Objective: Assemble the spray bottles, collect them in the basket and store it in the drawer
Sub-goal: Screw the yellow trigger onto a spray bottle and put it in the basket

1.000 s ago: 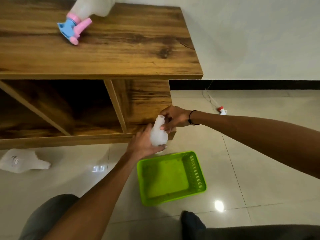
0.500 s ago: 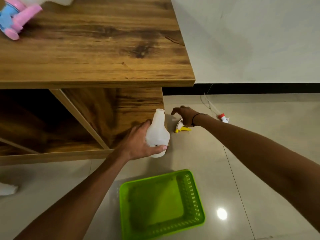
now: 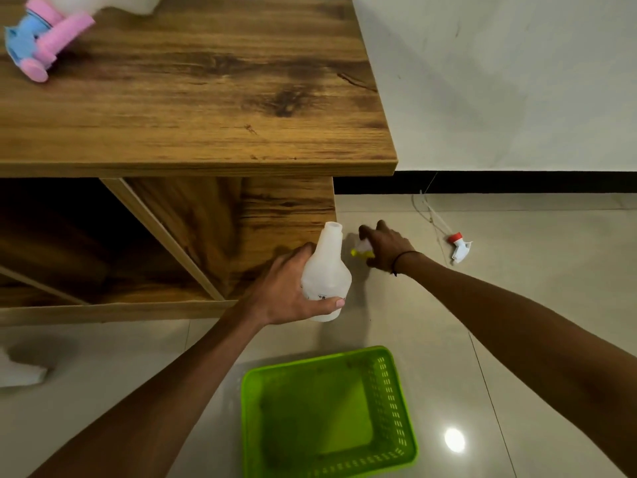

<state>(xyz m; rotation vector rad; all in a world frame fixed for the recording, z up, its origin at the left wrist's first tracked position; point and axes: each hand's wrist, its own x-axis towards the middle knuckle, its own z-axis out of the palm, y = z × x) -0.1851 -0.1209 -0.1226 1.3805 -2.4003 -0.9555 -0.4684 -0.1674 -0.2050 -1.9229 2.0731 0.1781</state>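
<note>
My left hand [image 3: 287, 288] grips a white headless spray bottle [image 3: 327, 270], held upright above the floor beside the wooden cabinet [image 3: 206, 108]. My right hand [image 3: 384, 244] lies over a yellow-and-white spray head [image 3: 360, 250] on the tiles, fingers closing around it; most of the head is hidden. A lime-green basket [image 3: 396, 401] sits empty on the floor below the hands. A red-and-white spray head [image 3: 460, 246] with its tube lies farther right. A bottle with a pink-and-blue spray head [image 3: 41, 43] lies on the cabinet top.
The cabinet's open compartment [image 3: 86, 243] is dark, with a slanted divider. Another white bottle [image 3: 17, 370] lies on the floor at the left edge. A white wall with a black skirting [image 3: 517, 182] runs behind. My legs are out of sight.
My right hand left the bottle's neck and reached right to the yellow spray head on the floor, now covering it. The bottle stays in my left hand; the view shifted right and down.
</note>
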